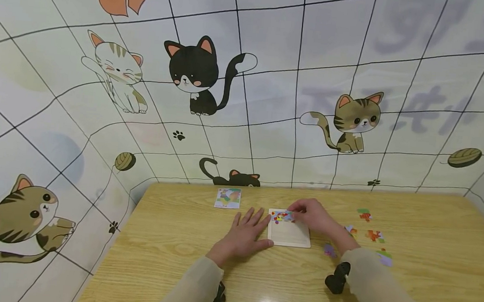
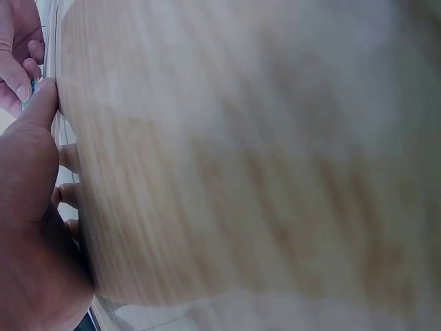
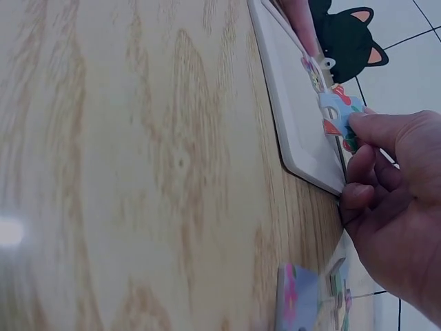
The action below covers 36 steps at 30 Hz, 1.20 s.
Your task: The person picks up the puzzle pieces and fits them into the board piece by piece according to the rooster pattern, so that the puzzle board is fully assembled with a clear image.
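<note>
A white puzzle tray point(image 1: 290, 236) lies on the table, with colourful joined pieces point(image 1: 278, 216) along its far left part. My right hand point(image 1: 315, 216) pinches a light-blue puzzle piece point(image 3: 339, 109) between thumb and fingers, over the tray's far right corner. In the right wrist view this piece is tilted above the tray. My left hand point(image 1: 244, 235) rests on the table with fingers spread, its fingertips and thumb right at the tray's left edge. The left wrist view shows the left palm side point(image 2: 27, 186) low against the wood.
Several loose puzzle pieces point(image 1: 374, 236) lie to the right of the tray, one purple piece point(image 1: 330, 250) close under the right forearm. A picture card point(image 1: 228, 198) lies at the back left. A cat-patterned wall covering point(image 1: 272, 101) rises behind the table's far edge.
</note>
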Each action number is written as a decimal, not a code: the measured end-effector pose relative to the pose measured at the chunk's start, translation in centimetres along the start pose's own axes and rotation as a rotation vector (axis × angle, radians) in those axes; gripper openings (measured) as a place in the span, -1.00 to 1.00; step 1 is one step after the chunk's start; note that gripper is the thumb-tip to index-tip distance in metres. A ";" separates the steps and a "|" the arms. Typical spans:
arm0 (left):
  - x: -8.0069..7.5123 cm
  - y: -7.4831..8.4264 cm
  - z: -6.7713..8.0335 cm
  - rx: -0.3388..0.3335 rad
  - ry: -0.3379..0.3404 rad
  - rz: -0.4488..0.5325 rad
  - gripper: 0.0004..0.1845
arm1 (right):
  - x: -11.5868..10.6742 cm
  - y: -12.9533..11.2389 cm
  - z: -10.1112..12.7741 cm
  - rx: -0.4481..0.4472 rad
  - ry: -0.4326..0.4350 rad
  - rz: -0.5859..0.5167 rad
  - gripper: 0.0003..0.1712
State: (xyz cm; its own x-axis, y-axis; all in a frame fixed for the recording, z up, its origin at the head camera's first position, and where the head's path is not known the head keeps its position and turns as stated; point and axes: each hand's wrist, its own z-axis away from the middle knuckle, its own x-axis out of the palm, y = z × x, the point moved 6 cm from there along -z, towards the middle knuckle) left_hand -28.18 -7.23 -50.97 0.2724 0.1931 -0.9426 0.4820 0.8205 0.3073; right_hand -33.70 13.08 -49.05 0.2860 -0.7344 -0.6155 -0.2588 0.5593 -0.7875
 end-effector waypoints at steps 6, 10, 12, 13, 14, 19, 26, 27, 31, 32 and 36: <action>-0.3 0.2 0.2 -0.002 0.003 0.005 -0.18 | 0.4 -0.1 -0.1 0.010 0.026 0.018 -0.86; -0.2 0.2 0.1 0.000 0.002 0.003 -0.18 | 0.8 0.1 -0.2 0.009 0.059 0.051 -0.87; -0.2 0.2 0.2 0.000 0.003 0.002 -0.18 | 0.9 0.1 -0.3 0.005 0.069 0.071 -0.87; -0.1 0.2 0.2 0.000 0.003 0.000 -0.18 | 1.0 0.0 -0.3 0.005 0.072 0.076 -0.87; -0.1 0.1 0.1 0.000 0.003 -0.001 -0.18 | 1.0 0.0 -0.2 0.001 0.073 0.081 -0.87; 0.0 0.1 0.1 0.001 0.002 0.000 -0.18 | 1.2 -0.2 0.1 -0.001 0.086 0.097 -0.84; 0.2 -0.1 0.0 0.014 0.009 0.031 -0.18 | 1.5 -0.4 0.2 -0.016 0.119 0.162 -0.86; 0.2 -0.1 0.0 0.016 0.010 0.033 -0.18 | 1.5 -0.4 0.2 -0.015 0.122 0.169 -0.86; 0.2 -0.1 0.0 0.017 0.000 0.037 -0.18 | 1.5 -0.4 0.3 -0.004 0.134 0.183 -0.89; 0.2 -0.1 0.1 0.017 0.002 0.033 -0.18 | 1.5 -0.4 0.3 -0.004 0.138 0.183 -0.90; 0.2 -0.2 0.0 0.013 0.002 0.037 -0.18 | 1.5 -0.2 0.4 -0.019 0.147 0.166 -0.90</action>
State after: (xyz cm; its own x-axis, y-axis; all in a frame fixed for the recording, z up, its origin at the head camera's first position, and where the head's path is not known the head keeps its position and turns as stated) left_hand -28.17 -7.34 -51.18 0.2883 0.2240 -0.9310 0.4823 0.8059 0.3433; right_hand -32.88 11.99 -49.87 0.1009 -0.6817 -0.7247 -0.3091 0.6708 -0.6741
